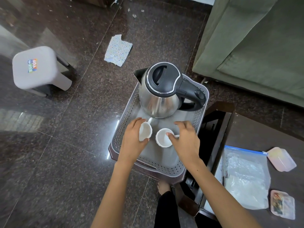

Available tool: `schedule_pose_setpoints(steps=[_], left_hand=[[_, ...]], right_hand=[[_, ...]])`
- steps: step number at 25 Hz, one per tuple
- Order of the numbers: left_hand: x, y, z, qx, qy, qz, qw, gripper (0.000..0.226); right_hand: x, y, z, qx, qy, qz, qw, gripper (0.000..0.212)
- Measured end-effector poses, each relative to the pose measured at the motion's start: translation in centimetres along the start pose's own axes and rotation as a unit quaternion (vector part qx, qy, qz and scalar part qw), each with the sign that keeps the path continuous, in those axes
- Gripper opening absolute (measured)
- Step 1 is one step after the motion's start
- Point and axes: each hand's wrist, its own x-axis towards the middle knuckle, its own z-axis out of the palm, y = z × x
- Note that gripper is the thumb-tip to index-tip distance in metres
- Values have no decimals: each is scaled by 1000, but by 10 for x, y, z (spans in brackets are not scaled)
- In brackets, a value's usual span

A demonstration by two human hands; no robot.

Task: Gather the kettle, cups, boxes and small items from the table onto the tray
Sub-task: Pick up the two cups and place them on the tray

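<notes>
— What are your hands doing?

— My left hand [131, 137] is curled around the left cup [145, 131], thumb at its near rim and fingers round the far side; the cup is tilted, with its handle pointing toward the kettle [164, 91]. My right hand [185, 139] is half open over the right cup [164, 138], thumb tip on its rim and the fingers spread loosely above the handle side. I can't tell whether it really grips.

— Where does everything sit?

— Both cups are side by side in the middle of the grey tray [164, 167]. The kettle stands upright at the tray's far end, lid closed, handle to the right. On the dark surface [263, 132] to my right lie a plastic bag [245, 176] and two small boxes: one pink [282, 159], one with a picture on it [282, 204].
</notes>
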Motion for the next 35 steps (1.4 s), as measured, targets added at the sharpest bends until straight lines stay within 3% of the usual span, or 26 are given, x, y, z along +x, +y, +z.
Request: schedule_pose_setpoints(steps=[2,7,10,12,15,20,35], left_hand=[[-4,0,1,-8,21,-24,999,65],[-7,-1,4,-7,62,-55,997,70],[-7,0,5,-11,63,-53,997,69],[-8,1,4,-18,68,-53,996,69],[-10,1,6,-32,79,-50,995,67],[-9,-4,7,-34,86,-47,995,67],[-2,-10,-1,-38,75,-47,995,70]], right_hand=[[3,3,3,29,-13,37,999,33],[19,-9,11,184,3,8,983,21],[14,-16,15,185,48,-30,981,31],[2,-11,18,170,81,35,981,35],[-6,-9,25,139,56,111,982,18],[-1,-15,30,147,39,54,987,15],[1,-21,34,150,43,54,986,19]])
